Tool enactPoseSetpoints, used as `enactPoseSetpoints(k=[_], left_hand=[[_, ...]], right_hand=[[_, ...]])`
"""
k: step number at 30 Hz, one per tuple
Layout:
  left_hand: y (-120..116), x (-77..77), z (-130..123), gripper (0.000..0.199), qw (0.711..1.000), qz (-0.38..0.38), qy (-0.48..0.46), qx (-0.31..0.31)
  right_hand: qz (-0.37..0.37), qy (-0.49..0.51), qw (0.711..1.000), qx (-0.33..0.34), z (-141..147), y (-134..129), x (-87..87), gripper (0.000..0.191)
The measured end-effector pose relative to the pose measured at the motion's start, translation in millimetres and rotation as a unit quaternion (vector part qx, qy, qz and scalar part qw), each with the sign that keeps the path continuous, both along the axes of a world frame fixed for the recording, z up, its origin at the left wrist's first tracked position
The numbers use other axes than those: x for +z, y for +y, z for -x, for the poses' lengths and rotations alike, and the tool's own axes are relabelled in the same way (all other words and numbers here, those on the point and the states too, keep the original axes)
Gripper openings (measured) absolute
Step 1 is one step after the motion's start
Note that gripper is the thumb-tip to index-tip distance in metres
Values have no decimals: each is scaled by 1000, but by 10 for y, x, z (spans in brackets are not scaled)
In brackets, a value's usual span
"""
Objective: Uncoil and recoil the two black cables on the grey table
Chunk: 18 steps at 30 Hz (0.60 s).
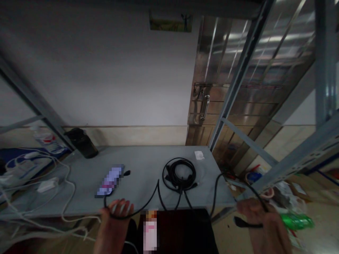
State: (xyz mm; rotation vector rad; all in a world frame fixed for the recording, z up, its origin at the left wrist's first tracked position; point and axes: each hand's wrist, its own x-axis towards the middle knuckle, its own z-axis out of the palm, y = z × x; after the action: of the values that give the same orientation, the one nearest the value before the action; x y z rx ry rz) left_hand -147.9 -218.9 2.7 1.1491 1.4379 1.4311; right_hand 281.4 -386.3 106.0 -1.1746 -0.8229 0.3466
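Observation:
A black cable (146, 204) runs across the front of the grey shelf. At the lower left my left hand (116, 218) has its fingers curled around it. At the lower right my right hand (265, 220) grips the cable near a black connector (240, 222), which sticks out to the left of the fingers. Between the hands, a coil of black cable (182, 174) lies on the shelf. A phone with a blurred screen (109, 181) lies just beyond my left hand, beside another black plug (127, 173).
The grey shelf (143, 158) has a black cup (82, 143), white cables (69, 183), a white adapter (48, 184) and a scrap of paper (198, 155). Metal posts (238, 77) frame it. A green bottle (298, 221) lies at the lower right.

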Motion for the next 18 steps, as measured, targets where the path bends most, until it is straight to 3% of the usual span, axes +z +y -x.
enactPoseSetpoints(k=[3, 7, 9, 11, 14, 16, 18], left_hand=[[-7, -292, -256, 41, 996, -12, 59, -60], [-159, -500, -245, 30, 962, -28, 179, -203], [-234, -558, -165, 31, 966, 33, 121, -225], [-292, -582, -88, 39, 975, 110, 19, -192], [-341, -537, 33, 71, 965, 192, -78, -160], [-351, -507, 126, 84, 952, 238, -81, -173], [-345, -558, 205, 86, 942, 255, 10, -219]], right_hand=[[-12, -122, 983, 137, 660, 412, 91, 42], [27, -250, 925, 285, 1375, 923, -19, 29], [36, -357, 885, 298, 1679, 1151, -193, 22], [51, -459, 834, 300, 1930, 1351, -418, 14], [75, -560, 758, 326, 2171, 1584, -733, 4], [84, -596, 723, 338, 2246, 1695, -863, 6], [90, -618, 706, 335, 2277, 1781, -920, 14]])
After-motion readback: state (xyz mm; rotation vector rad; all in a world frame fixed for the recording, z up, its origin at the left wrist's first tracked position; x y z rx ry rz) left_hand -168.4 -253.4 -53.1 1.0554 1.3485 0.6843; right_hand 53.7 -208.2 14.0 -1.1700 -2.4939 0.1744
